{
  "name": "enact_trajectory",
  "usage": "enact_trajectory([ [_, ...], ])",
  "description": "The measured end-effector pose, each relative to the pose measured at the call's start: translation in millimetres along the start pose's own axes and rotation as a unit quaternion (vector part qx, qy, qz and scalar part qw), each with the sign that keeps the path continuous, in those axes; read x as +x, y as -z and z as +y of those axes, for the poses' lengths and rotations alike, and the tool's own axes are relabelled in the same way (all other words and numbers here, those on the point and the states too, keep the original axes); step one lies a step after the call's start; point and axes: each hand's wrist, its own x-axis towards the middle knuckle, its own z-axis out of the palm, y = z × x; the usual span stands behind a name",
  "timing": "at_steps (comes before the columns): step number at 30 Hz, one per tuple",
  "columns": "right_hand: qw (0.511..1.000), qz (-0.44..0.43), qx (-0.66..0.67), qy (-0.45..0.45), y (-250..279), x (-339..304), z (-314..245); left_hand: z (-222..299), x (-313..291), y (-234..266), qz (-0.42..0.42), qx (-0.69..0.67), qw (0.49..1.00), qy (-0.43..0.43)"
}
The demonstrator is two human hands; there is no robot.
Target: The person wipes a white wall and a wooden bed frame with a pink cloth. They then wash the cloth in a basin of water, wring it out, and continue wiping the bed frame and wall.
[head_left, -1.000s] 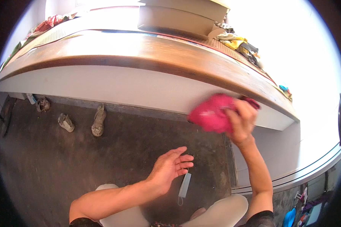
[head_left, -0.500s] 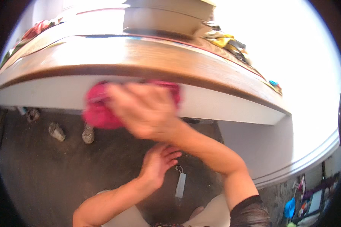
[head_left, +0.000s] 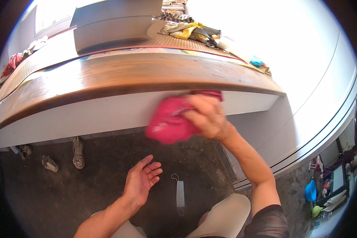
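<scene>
My right hand (head_left: 206, 117) grips a crumpled dark-pink cloth (head_left: 172, 119) and holds it against the white front panel (head_left: 95, 113), just under the brown wooden edge (head_left: 139, 71) of a raised platform. Part of the cloth shows beyond the hand, up by the wood. The motion smears the cloth and fingers a little. Lower down, my left hand (head_left: 141, 178) hangs in the air over the dark floor, its fingers apart and nothing in it.
A face mask (head_left: 180, 194) lies on the floor between my knees. Several shoes (head_left: 78, 152) stand near the panel's foot at left. On the platform are a large box (head_left: 115, 29) and a heap of clothes (head_left: 190, 31). A blue basin (head_left: 311, 191) is at far right.
My right hand has carried the pink cloth rightward along the white panel. My left hand has come away from beneath the right arm, moving left. The view has shifted to the right.
</scene>
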Motion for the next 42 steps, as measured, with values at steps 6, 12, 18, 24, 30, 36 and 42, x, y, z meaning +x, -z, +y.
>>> enact_trajectory([
  [6,0.979,-0.005,-0.11,-0.174,52.3,-81.0,35.6,-9.7,0.6,-7.3,-0.005,0.02,1.0,0.024],
  [12,0.968,0.077,-0.073,-0.227,11.9,-52.9,-5.5,-6.4,2.0,-10.7,-0.026,-0.008,0.999,0.022],
  [18,0.998,0.008,0.016,-0.066,-51.5,39.4,-63.1,13.4,-3.2,-6.2,-0.038,-0.047,0.998,-0.014],
  [24,0.996,0.048,0.077,-0.022,-101.5,119.7,-108.1,57.8,-22.0,45.0,-0.025,-0.038,0.997,-0.067],
  [30,0.988,0.028,0.15,0.04,-148.3,197.8,-155.1,76.1,-51.4,111.8,-0.046,-0.128,0.976,-0.172],
  [36,0.952,-0.016,0.306,0.024,-174.6,251.8,-194.4,90.2,-88.2,131.0,-0.016,-0.146,0.911,-0.385],
  [42,0.856,-0.109,0.498,-0.085,-152.8,244.1,-252.8,79.0,-92.2,139.2,0.105,-0.162,0.823,-0.535],
])
